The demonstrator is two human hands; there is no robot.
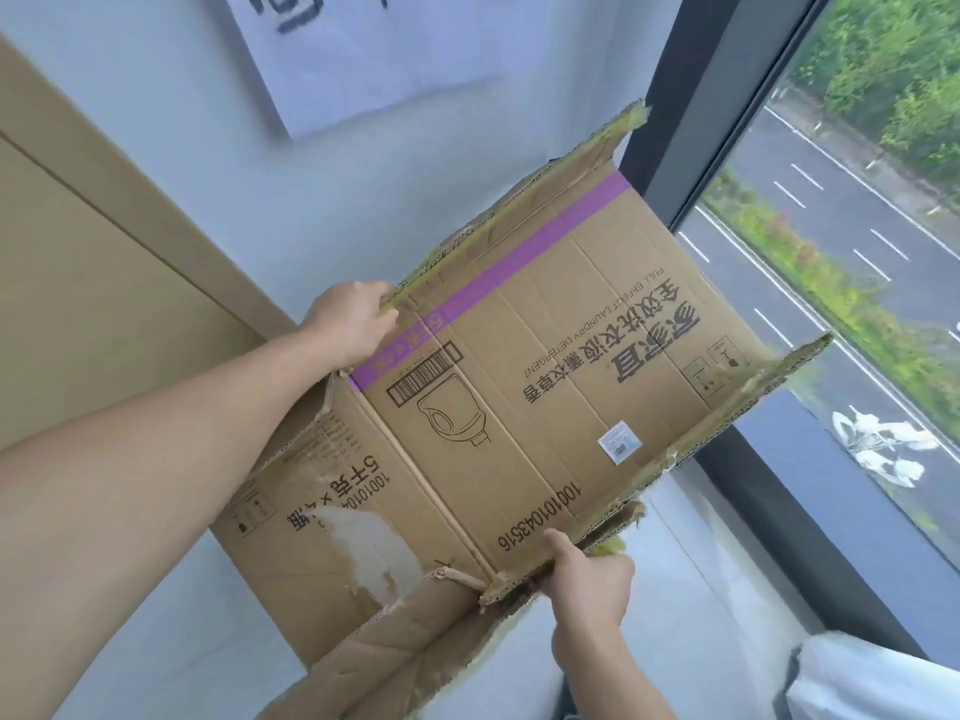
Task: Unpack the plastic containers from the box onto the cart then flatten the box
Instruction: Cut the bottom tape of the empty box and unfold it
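Box [545, 366] is held up in front of the white wall [260, 189], largely collapsed. Printed side is turned to the camera, print upside down.

Left grip [353, 324] is clamped on the far-left corner, fingers wrapped over the flap edge where the purple band [519, 267] starts. Right grip [587, 579] is clamped on the near edge, thumb pressed on the printed face beside the number string. Its fingers are hidden behind the cardboard.

Flaps are splayed outward at top and right, edges torn, yellowish residue seen along them. The narrow panel at lower left is scuffed, with a white patch where the paper skin is ripped.

Around it:
- Paper sheet [363, 59] is hung on the wall above the box.
- Wooden panel [78, 278] is at left, partly covered by the left forearm.
- Dark window frame [696, 122] is just beside the top flap. Road [857, 226] and greenery are seen through the glass.
- White bag-like item [872, 678] is at lower right, near the right forearm. What it is cannot be told.
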